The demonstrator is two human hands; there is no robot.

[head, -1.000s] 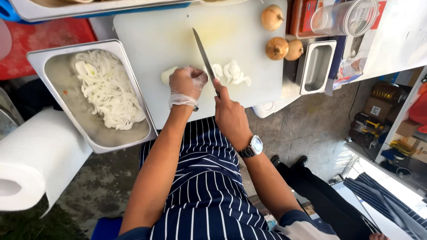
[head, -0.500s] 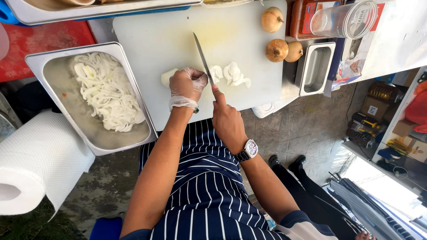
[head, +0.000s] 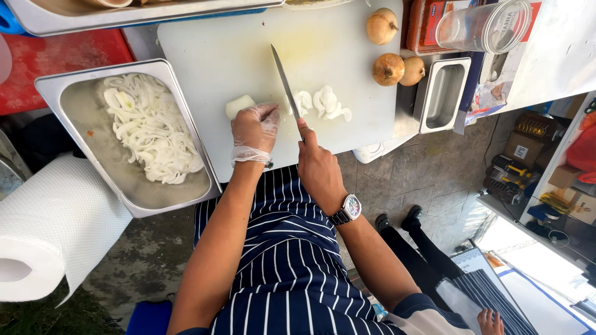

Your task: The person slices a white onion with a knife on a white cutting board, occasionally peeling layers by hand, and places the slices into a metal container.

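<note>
My left hand (head: pixel 254 131), in a clear plastic glove, presses down on a peeled white onion half (head: pixel 239 105) on the white cutting board (head: pixel 217 56). My right hand (head: pixel 316 164), bare with a wristwatch, grips the handle of a long kitchen knife (head: pixel 284 77). The blade points away from me and stands just right of the gloved fingers. A small heap of cut onion slices (head: pixel 321 103) lies on the board to the right of the blade.
A steel tray (head: pixel 74 111) at the left holds a pile of sliced onion. Three unpeeled onions (head: pixel 388 68) sit at the board's right edge beside a small empty steel pan (head: pixel 442 94). A paper towel roll (head: pixel 49 236) lies lower left. Another person's legs stand at right.
The knife has lifted and shifted slightly left along the onion half, while my gloved hand has drawn back a little. More slices lie to the right of the blade.
</note>
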